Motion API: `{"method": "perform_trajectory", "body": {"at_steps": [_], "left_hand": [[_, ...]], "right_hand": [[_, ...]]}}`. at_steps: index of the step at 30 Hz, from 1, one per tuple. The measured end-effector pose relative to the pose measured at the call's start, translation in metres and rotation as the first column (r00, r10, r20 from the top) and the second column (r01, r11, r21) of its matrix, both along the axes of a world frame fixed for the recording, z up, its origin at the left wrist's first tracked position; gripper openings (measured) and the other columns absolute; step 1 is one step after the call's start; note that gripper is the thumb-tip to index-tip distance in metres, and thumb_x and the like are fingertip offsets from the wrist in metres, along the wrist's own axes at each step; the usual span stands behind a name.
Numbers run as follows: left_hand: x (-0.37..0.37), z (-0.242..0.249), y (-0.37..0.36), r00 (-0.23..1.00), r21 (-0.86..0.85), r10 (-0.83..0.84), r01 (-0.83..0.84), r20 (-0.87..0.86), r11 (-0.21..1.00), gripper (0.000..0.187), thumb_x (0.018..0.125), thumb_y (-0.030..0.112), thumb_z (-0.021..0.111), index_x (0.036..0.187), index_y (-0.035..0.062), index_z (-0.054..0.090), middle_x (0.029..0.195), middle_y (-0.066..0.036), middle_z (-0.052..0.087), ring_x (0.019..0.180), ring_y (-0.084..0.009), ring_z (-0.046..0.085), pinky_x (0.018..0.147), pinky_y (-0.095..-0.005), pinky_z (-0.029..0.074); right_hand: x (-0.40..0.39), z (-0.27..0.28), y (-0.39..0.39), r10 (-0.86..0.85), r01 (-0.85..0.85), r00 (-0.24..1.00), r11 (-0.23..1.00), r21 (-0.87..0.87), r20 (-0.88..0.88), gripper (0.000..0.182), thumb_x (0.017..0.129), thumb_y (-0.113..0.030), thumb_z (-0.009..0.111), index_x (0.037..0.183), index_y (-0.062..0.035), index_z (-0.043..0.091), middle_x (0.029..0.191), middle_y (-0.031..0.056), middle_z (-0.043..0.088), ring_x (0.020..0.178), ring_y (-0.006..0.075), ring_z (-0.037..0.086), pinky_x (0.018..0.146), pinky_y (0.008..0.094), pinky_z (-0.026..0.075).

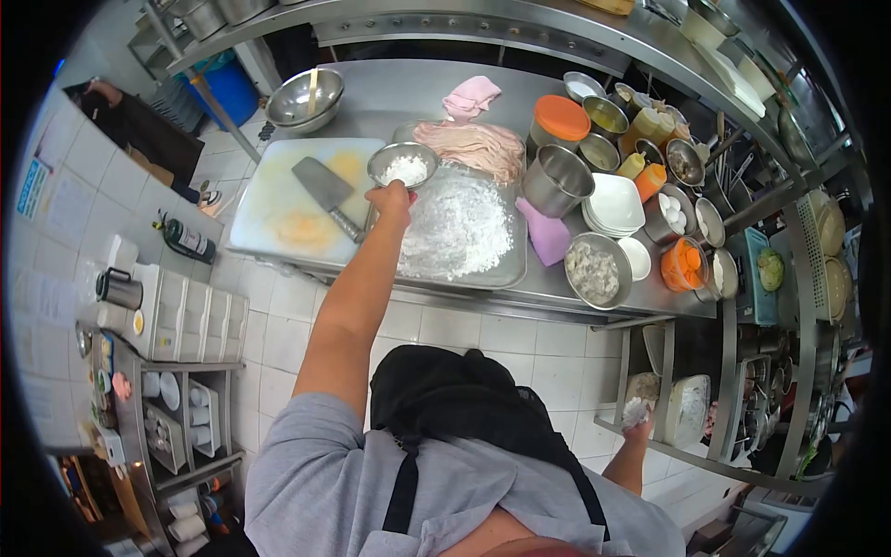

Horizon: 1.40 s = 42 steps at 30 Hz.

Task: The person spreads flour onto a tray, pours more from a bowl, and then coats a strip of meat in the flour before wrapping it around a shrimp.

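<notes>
My left hand [393,199] is closed on the rim of a small metal bowl [379,167] with white powder inside. The bowl is over the left edge of a metal tray [516,265] spread with white powder [459,227]. At the tray's far end lies a pile of pale, flattened raw meat [473,147]. A cleaver [322,184] rests on the white cutting board [264,209] left of the bowl. Low on the right, my right hand [638,425] holds what looks like a clump of white powder beside a lower-shelf container [642,385]; its fingers are hardly visible.
Metal pots [558,178], white bowls [615,202], sauce bottles [650,179] and a bowl of pale, wet-looking food [597,271] crowd the counter's right side. Stacked mixing bowls [306,97] stand at the back left. A steel shelf [418,11] runs overhead. Another person [139,139] is at far left.
</notes>
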<state>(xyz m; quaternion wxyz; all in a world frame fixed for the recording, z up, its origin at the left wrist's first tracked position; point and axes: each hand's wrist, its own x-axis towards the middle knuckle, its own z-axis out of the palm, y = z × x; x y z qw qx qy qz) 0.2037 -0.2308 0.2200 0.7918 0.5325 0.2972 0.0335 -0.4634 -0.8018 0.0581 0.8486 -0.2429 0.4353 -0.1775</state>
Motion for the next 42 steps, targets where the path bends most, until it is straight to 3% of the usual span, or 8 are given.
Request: {"method": "perform_trajectory", "body": {"at_steps": [8, 20, 24, 29, 34, 36, 40, 42], "left_hand": [[-0.014, 0.014, 0.035, 0.943, -0.284, -0.332, 0.318, 0.001, 0.905, 0.066, 0.092, 0.018, 0.070, 0.137, 0.0022, 0.025, 0.127, -0.023, 0.049, 0.094, -0.0340, 0.068, 0.074, -0.0436, 0.061], [-0.043, 0.086, 0.259, 0.709, 0.112, -0.684, 0.675, 0.172, 0.729, 0.021, 0.100, 0.014, 0.055, 0.119, 0.0041, 0.055, 0.110, -0.014, 0.068, 0.091, -0.0249, 0.071, 0.075, -0.0341, 0.058], [-0.060, 0.081, 0.315, 0.819, 0.283, -0.550, 0.495, 0.164, 0.822, 0.019, 0.100, 0.016, 0.059, 0.115, 0.0045, 0.058, 0.108, -0.013, 0.069, 0.089, -0.0220, 0.071, 0.075, -0.0316, 0.056], [-0.097, 0.065, 0.350, 0.915, 0.204, -0.397, 0.377, 0.068, 0.904, 0.019, 0.098, 0.017, 0.063, 0.111, 0.0028, 0.059, 0.103, -0.011, 0.070, 0.087, -0.0187, 0.070, 0.073, -0.0285, 0.055], [-0.115, 0.053, 0.355, 0.926, 0.230, -0.373, 0.350, 0.061, 0.908, 0.017, 0.098, 0.014, 0.063, 0.110, 0.0027, 0.059, 0.102, -0.010, 0.070, 0.088, -0.0172, 0.069, 0.073, -0.0278, 0.054], [-0.112, 0.054, 0.343, 0.898, 0.291, -0.430, 0.388, 0.095, 0.875, 0.017, 0.098, 0.014, 0.063, 0.111, 0.0031, 0.060, 0.103, -0.009, 0.070, 0.090, -0.0164, 0.069, 0.074, -0.0273, 0.054], [-0.102, 0.064, 0.281, 0.701, 0.490, -0.677, 0.519, 0.225, 0.700, 0.022, 0.095, 0.015, 0.066, 0.113, 0.0027, 0.063, 0.104, -0.010, 0.071, 0.095, -0.0200, 0.069, 0.080, -0.0297, 0.053], [-0.100, 0.079, 0.238, 0.564, 0.645, -0.802, 0.541, 0.198, 0.540, 0.027, 0.093, 0.016, 0.068, 0.116, 0.0018, 0.063, 0.107, -0.013, 0.071, 0.098, -0.0247, 0.068, 0.084, -0.0338, 0.053]], "right_hand": [[0.094, 0.114, 0.101, -0.277, 0.276, 0.961, 0.940, -0.199, 0.024, 0.038, 0.099, -0.036, 0.053, 0.123, -0.0089, 0.065, 0.118, 0.0056, 0.071, 0.105, 0.0230, 0.069, 0.092, 0.0388, 0.056], [0.589, 0.234, 0.397, 0.566, -0.469, 0.806, 0.788, -0.399, 0.171, 0.033, 0.092, -0.010, 0.067, 0.121, 0.0032, 0.061, 0.105, 0.0112, 0.068, 0.091, 0.0226, 0.068, 0.078, 0.0351, 0.057], [0.692, 0.244, 0.468, 0.714, -0.527, 0.700, 0.529, -0.665, 0.013, 0.028, 0.088, -0.010, 0.071, 0.113, 0.0023, 0.066, 0.094, 0.0075, 0.070, 0.083, 0.0172, 0.068, 0.069, 0.0320, 0.057], [0.736, 0.234, 0.496, 0.495, -0.681, 0.515, -0.260, -0.685, -0.700, 0.035, 0.087, -0.017, 0.072, 0.114, 0.0041, 0.067, 0.087, 0.0113, 0.071, 0.080, 0.0162, 0.066, 0.072, 0.0300, 0.053], [0.684, 0.240, 0.470, 0.401, -0.508, 0.765, -0.106, -0.855, -0.504, 0.038, 0.084, -0.022, 0.076, 0.114, 0.0002, 0.069, 0.095, 0.0144, 0.075, 0.083, 0.0247, 0.070, 0.077, 0.0319, 0.054], [0.658, 0.200, 0.431, 0.139, -0.632, 0.647, -0.453, -0.629, -0.750, 0.047, 0.090, -0.032, 0.070, 0.127, -0.0047, 0.065, 0.118, 0.0167, 0.071, 0.108, 0.0318, 0.067, 0.093, 0.0413, 0.052], [0.615, 0.156, 0.418, -0.015, -0.740, 0.206, -0.657, -0.146, -0.978, 0.068, 0.097, -0.056, 0.047, 0.152, -0.0166, 0.043, 0.161, 0.0098, 0.036, 0.151, 0.0385, 0.024, 0.118, 0.0662, 0.017], [0.602, 0.147, 0.425, -0.039, -0.702, 0.287, -0.688, -0.182, -0.957, 0.065, 0.099, -0.053, 0.045, 0.152, -0.0160, 0.043, 0.160, 0.0114, 0.037, 0.150, 0.0422, 0.023, 0.118, 0.0665, 0.015]]}}
